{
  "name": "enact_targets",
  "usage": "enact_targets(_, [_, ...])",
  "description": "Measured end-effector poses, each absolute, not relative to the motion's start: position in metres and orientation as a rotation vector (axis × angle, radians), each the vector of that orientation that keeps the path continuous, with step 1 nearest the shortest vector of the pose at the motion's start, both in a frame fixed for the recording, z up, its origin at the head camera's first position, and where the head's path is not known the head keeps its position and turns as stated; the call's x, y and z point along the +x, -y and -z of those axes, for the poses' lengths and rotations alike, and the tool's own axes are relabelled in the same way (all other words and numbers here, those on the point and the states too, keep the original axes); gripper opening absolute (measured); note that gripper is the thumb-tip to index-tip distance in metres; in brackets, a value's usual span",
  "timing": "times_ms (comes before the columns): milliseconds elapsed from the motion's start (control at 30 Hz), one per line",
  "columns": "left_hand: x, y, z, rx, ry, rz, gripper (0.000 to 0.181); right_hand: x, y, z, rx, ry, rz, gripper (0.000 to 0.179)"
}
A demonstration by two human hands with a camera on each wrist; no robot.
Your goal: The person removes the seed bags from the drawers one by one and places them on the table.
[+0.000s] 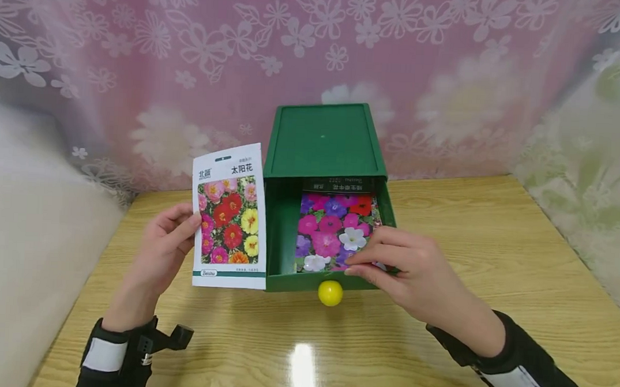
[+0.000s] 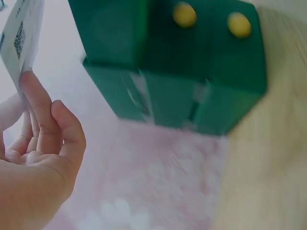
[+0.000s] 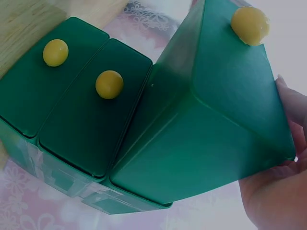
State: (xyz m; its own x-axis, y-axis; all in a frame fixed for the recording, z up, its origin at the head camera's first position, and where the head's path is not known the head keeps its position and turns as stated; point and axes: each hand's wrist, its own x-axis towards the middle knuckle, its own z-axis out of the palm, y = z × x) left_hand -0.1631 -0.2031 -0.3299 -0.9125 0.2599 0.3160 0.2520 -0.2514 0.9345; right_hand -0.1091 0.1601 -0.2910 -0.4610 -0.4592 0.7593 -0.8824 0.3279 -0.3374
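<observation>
The work looks about midway, as I judge it: the top drawer (image 1: pixel 294 283) is pulled out of the green box (image 1: pixel 323 139), and the inner packet (image 1: pixel 325 226) lies in it, its flower picture up. The white packet (image 1: pixel 230 224) is outside, just left of the drawer, its front toward the head camera. The left hand (image 1: pixel 170 239) pinches that packet by its edge. The right hand (image 1: pixel 410 273) has thumb and forefinger tips close together at the inner packet's near edge; whether they grip it I cannot tell. The drawer is not yet shut and both packets have hands at them, so neither seems finished with.

The head view alone shows inside the drawer. The right wrist view gives two lower drawers (image 3: pixel 76 124), closed, and clear tape (image 3: pixel 57 167) along the box's side (the drawer hides those right fingertips). The left wrist view catches a printed code (image 2: pixel 19 40) on the white packet's back.
</observation>
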Motion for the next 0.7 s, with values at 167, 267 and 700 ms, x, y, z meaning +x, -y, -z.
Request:
enact_targets(167, [-0.179,0.223,0.352,0.348,-2.050,-2.344,0.019,-0.108,-0.158,0.291,1.172,2.044,-1.044,0.028])
enact_targets(267, [-0.191,0.229,0.367,0.155,-2.146,-2.213,0.030,-0.107,-0.157,0.290,1.176,2.032,-1.051,0.028])
enact_targets(700, [-0.225,0.213,0.416,-0.067,-2.491,-1.524,0.050,-0.106,-0.157,0.289,1.171,2.028,-1.062,0.028])
